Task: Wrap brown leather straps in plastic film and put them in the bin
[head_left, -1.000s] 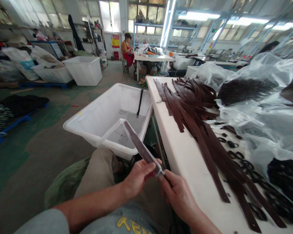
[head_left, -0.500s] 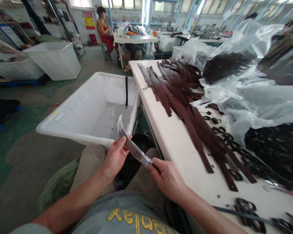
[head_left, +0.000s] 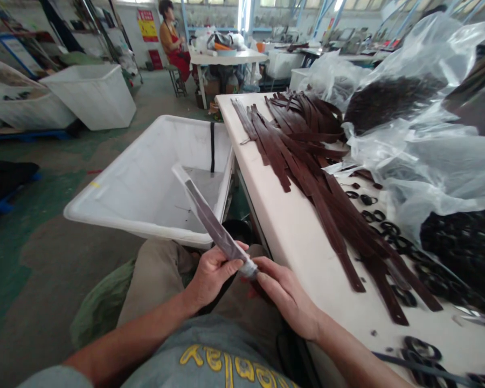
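Over my lap I hold a brown strap (head_left: 214,229) covered by a thin clear plastic sleeve (head_left: 180,173). The sleeve's far end sticks out past the strap, and its near end is bunched up. My left hand (head_left: 214,275) pinches the covered strap just beyond the bunched part, thumb on top. Closed at the near end, my right hand (head_left: 285,293) grips the strap beside the bunched plastic; its fingertips partly hide that end. On the table to my right lies a pile of similar dark brown straps (head_left: 307,161).
A white plastic bin (head_left: 117,178) stands ahead of my knees, against the white table (head_left: 262,199). Black rings (head_left: 422,347), scissors (head_left: 479,315) and clear plastic bags (head_left: 440,156) lie on the table's right. Another person (head_left: 173,43) sits at a far table.
My left hand first slid out along the sleeve, then came back close to my right hand. The bunched plastic now sits nearer the strap's end. The view has turned right and down.
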Demonstrator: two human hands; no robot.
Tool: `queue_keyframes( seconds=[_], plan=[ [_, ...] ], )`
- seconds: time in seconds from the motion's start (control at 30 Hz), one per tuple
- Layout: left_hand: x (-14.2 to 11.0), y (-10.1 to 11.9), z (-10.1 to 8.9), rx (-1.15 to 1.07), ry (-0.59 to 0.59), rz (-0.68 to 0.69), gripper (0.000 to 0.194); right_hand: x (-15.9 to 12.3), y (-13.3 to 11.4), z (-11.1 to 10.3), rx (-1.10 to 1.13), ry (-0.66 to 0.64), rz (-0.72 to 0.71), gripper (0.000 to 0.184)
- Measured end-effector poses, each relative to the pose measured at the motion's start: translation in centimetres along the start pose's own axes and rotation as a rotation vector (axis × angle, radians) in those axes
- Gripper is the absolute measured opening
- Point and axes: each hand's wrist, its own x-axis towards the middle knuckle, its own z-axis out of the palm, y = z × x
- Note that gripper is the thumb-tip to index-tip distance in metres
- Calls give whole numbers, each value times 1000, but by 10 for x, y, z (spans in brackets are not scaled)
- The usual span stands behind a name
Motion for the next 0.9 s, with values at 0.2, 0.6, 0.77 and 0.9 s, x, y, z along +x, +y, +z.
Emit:
queue_keyframes(
  seconds=[0.2, 0.6, 0.77, 0.9],
  plan=[
    [12, 3, 12, -350, 66, -21, 34, 3, 17, 10, 146, 61, 160, 44],
    [7, -5, 24, -308, -47, -141, 22, 5, 17, 9, -81, 188, 29, 40],
    [25, 7, 23, -472, 43, -71, 29, 4, 17, 7, -162, 207, 1, 40],
    [41, 19, 18, -520, 213, 0, 25, 4, 19, 5, -225, 209, 6, 41]
  ],
)
